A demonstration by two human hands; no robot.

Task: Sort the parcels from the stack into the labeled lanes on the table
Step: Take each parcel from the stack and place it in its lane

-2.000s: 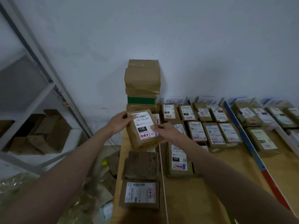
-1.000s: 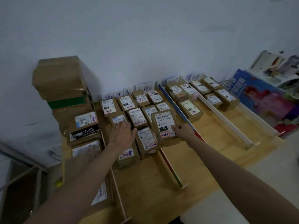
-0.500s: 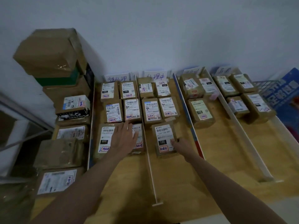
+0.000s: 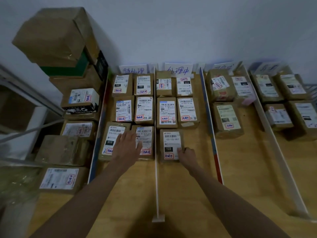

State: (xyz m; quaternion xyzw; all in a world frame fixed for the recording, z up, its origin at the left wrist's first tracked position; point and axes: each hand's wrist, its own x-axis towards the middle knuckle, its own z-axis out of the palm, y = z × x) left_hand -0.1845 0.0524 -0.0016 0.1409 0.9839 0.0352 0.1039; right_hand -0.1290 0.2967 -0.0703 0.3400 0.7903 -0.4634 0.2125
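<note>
While left hand point(image 4: 127, 146) lies flat, right hand point(image 4: 187, 155) grips parcel point(image 4: 171, 144).

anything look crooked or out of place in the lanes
Mostly tidy. In the third lane, the back parcel sits skewed, its label tilted and wrinkled, unlike the squared rows beside it. At the far left, the top box of the stack sits rotated and overhangs the boxes beneath it.
</note>
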